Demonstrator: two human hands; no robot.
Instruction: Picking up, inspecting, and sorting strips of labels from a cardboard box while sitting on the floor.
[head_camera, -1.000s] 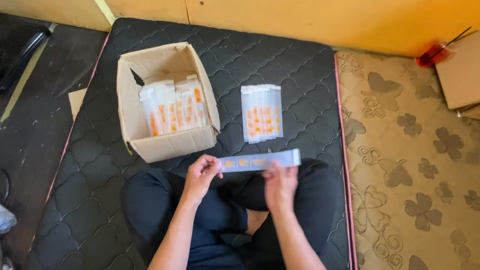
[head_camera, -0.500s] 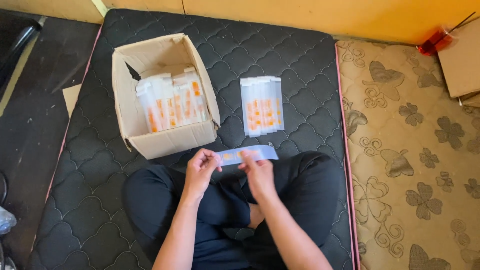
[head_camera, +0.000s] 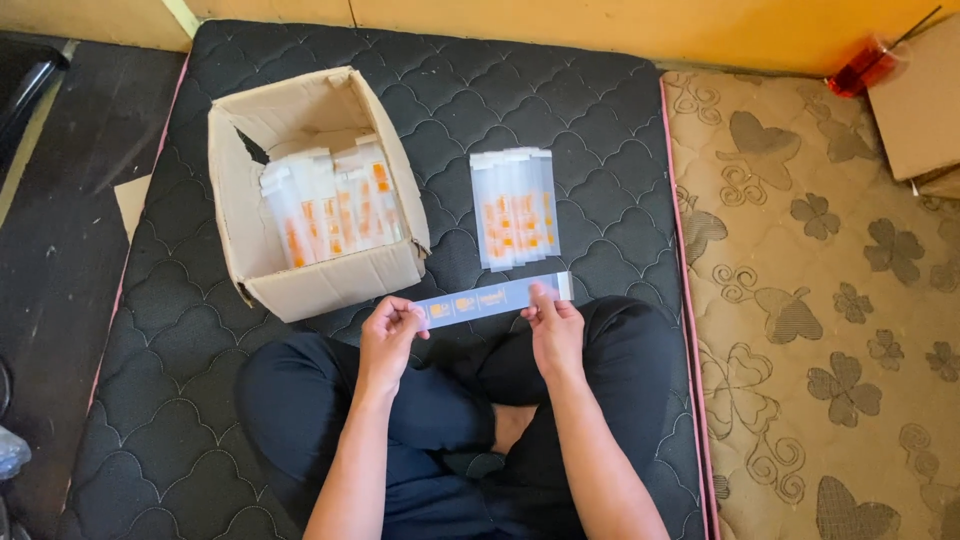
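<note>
Sleeve strip held at both ends

Strip (head_camera: 493, 299), long and clear with orange print, stretched level above the lap: left hand (head_camera: 388, 338) pinches one end, right hand (head_camera: 553, 330) pinches the other. Cardboard box (head_camera: 330, 285) (holding similar sleeves) nearby; flat stack (head_camera: 515, 209) lies just beyond on the black mattress (head_camera: 600, 120).

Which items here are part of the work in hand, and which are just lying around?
In use:
- long clear sleeve, held between left hand and right hand
- stack of matching sleeves on the black mat
- cardboard box of more sleeves

Lying about:
- red object by the wall
- flat cardboard at upper right
</note>
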